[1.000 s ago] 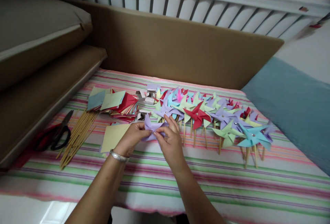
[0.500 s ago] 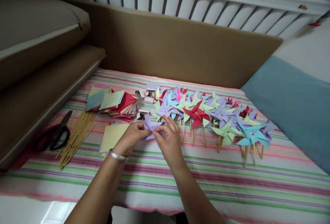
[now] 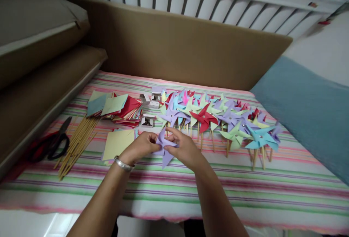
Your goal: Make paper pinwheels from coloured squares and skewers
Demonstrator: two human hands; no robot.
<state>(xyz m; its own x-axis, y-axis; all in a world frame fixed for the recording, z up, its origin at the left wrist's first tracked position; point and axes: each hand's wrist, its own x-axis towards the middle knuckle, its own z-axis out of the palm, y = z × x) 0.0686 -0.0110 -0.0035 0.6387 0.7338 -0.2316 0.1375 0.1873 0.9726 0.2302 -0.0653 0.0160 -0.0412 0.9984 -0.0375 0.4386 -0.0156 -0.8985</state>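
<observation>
A lilac paper pinwheel without a stick is held between my two hands above the striped cloth. My left hand, with a silver bangle at its wrist, pinches the pinwheel's left side. My right hand grips its right side between thumb and fingers. Just beyond stand finished pinwheels on sticks, among them a red pinwheel, a light blue pinwheel and a pale green pinwheel. A small open box of dark little pieces sits behind my left hand.
Square paper sheets lie left of my hands, with a fanned paper stack behind. Farther left are wooden sticks and black-handled scissors. Brown cushions border the left, and a brown panel the back.
The lilac paper has turned and its folded blades now show as a pinwheel. My right hand has shifted its grip, fingers curling in. The view has moved slightly.
</observation>
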